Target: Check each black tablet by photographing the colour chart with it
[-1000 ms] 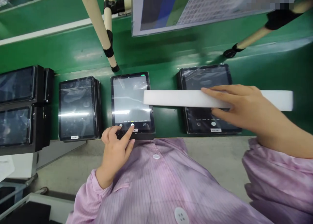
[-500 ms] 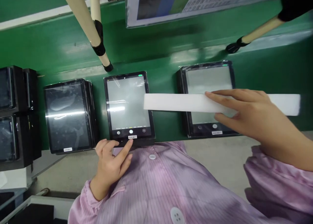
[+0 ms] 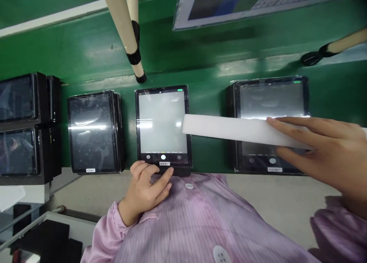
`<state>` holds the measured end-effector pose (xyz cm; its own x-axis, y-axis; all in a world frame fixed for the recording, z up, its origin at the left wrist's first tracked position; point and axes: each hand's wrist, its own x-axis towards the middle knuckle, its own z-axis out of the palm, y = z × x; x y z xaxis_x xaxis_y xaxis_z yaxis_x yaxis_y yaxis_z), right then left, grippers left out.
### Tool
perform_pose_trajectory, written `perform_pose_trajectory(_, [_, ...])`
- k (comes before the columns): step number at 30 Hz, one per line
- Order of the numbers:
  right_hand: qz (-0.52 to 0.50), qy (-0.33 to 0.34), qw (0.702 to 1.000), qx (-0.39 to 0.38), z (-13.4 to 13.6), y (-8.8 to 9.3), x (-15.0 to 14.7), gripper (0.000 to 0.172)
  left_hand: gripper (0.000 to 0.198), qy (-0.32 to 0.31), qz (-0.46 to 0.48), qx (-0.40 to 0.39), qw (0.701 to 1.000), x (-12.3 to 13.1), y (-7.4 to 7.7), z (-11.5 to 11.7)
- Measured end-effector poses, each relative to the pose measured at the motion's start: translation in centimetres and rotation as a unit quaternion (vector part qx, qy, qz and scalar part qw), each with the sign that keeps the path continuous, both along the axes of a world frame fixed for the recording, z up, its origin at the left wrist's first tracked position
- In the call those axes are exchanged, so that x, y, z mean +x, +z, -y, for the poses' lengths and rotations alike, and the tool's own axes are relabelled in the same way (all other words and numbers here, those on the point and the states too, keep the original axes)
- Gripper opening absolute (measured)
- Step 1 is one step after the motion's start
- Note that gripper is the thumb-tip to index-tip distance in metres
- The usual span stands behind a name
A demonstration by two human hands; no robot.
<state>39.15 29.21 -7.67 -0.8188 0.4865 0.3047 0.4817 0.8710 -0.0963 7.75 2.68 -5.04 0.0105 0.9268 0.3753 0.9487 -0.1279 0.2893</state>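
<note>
In the head view, a tablet (image 3: 163,121) with a lit, pale camera screen lies in front of me, a barcode label on its lower bezel. My left hand (image 3: 149,186) is at its lower edge, fingers loosely bent and apart, fingertips by the bezel. My right hand (image 3: 323,152) grips a long white foam strip (image 3: 223,128) between thumb and fingers. The strip's left end overlaps the tablet's right edge. Beneath my right hand and the strip lies another tablet (image 3: 269,98), on top of a stack, its screen dimmer and partly covered.
A stack of dark tablets (image 3: 92,137) stands to the left. Farther left are black trays (image 3: 44,156) with tablets. Cream pipe legs (image 3: 123,26) rest on the green table (image 3: 183,60), below a printed sheet (image 3: 223,7). Black boxes (image 3: 46,232) sit in a cart at lower left.
The view has shifted, so the table's contents appear farther right. The foam strip now slopes down to the right. My left index fingertip has slid off the label. The right tablet's screen looks darker.
</note>
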Motion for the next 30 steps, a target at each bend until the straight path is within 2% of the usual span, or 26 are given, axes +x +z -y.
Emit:
perform_pose_trajectory(5, [-0.007, -0.013, 1.000, -0.012, 0.4, 0.2, 0.2, 0.076, 0.023, -0.017, -0.006, -0.007, 1.000, 0.7, 0.2, -1.0])
perform_pose_trajectory(9, [-0.024, -0.063, 0.998, -0.019, 0.2, -0.5, 4.0, 0.076, 0.024, -0.041, -0.029, -0.022, 0.998, 2.1, 0.5, -2.2])
perform_pose_trajectory(12, [-0.037, -0.151, 0.987, -0.037, 0.2, -1.4, 8.7, 0.068, 0.024, -0.068, -0.042, -0.032, 0.996, 3.6, 0.9, -3.4])
perform_pose_trajectory(15, [-0.035, -0.263, 0.962, -0.072, 0.7, -2.1, 13.2, 0.055, 0.025, -0.108, -0.052, -0.050, 0.992, 5.7, 1.4, -5.3])
perform_pose_trajectory(18, [-0.022, -0.344, 0.933, -0.107, 1.3, -2.4, 15.9, 0.053, 0.028, -0.147, -0.072, -0.063, 0.985, 8.3, 1.6, -7.7])
perform_pose_trajectory(21, [-0.024, -0.390, 0.911, -0.129, 1.8, -2.6, 17.1, 0.055, 0.035, -0.165, -0.094, -0.085, 0.978, 11.2, 1.6, -10.2])
perform_pose_trajectory(24, [-0.034, -0.398, 0.906, -0.138, 2.3, -2.9, 17.5, 0.055, 0.041, -0.161, -0.115, -0.111, 0.974, 13.7, 1.1, -12.1])
perform_pose_trajectory(30, [-0.047, -0.401, 0.904, -0.140, 2.9, -3.5, 18.0, 0.057, 0.040, -0.172, -0.119, -0.072, 0.975, 17.0, -1.0, -13.5])
